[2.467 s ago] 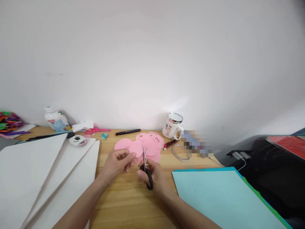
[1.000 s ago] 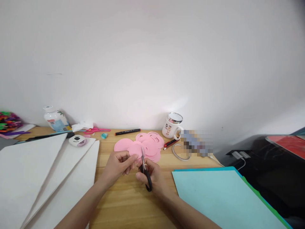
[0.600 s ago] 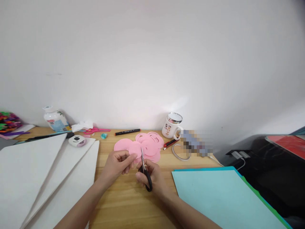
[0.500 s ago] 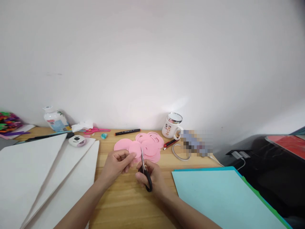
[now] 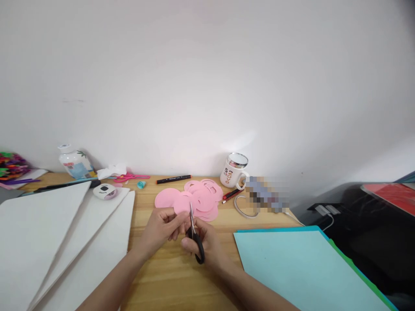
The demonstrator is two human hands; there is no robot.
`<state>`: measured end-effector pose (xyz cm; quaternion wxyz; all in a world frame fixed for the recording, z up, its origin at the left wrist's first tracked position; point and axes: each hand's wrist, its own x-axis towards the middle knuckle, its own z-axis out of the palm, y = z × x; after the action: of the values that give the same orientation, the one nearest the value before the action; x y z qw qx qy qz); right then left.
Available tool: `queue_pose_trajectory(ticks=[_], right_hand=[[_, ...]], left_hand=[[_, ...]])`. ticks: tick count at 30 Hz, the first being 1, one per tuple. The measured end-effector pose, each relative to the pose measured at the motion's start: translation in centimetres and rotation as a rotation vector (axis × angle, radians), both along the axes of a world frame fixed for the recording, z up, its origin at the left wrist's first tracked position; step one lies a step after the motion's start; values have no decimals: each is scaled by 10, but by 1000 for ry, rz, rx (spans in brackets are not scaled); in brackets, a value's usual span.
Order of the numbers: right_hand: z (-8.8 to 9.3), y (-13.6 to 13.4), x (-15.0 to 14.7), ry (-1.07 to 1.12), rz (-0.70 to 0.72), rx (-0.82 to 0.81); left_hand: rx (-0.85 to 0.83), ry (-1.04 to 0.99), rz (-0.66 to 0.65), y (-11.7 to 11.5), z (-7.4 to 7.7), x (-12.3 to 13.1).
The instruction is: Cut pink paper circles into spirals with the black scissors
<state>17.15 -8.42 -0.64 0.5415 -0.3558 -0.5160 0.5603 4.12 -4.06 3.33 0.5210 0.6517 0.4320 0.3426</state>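
A round piece of pink paper [image 5: 182, 203] is pinched between the thumb and fingers of my left hand [image 5: 164, 225]. My right hand [image 5: 205, 242] grips a pair of black-handled scissors [image 5: 199, 248], its blades pointing away from me at the right edge of that paper. The blades look nearly closed; whether paper lies between them I cannot tell. Just beyond both hands, several pink paper circles [image 5: 207, 201] lie overlapping on the wooden table [image 5: 168, 276], some with cut-out shapes.
White boards [image 5: 42, 233] cover the left side, with a white tape dispenser [image 5: 104, 191] on them. A black marker [image 5: 174, 179], pink scissors [image 5: 131, 176] and a white mug [image 5: 234, 170] stand or lie along the wall. Light blue sheets [image 5: 292, 259] are stacked at right.
Both hands have come slightly closer to me, with the paper circle and the scissors. The scissors have shifted a little left, nearer my left fingers.
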Motion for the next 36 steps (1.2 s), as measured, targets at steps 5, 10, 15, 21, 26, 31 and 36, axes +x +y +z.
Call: queue_pose_trajectory(ticks=[5,10,15,21,26,31,36], right_hand=[[4,2,1,31,-45,47],[4,3,1,38,-27,48],[3,2,3,14,-18,27],[-5,2,5,-8,-16,-18],[-7,1,4,6,-22,-54],[-5,1,4,-8,-42,-58],[-3,0,3,-21,-53,-68]], left_hand=[[-49,-8,-81,-2,1,2],[-45,-29,-67,-2,4,3],[-26,-18,-31,-1,4,1],[1,5,-42,1,4,-1],[24,15,-18,3,2,-4],[32,-5,-16,5,1,-7],[46,-24,-4,5,2,-5]])
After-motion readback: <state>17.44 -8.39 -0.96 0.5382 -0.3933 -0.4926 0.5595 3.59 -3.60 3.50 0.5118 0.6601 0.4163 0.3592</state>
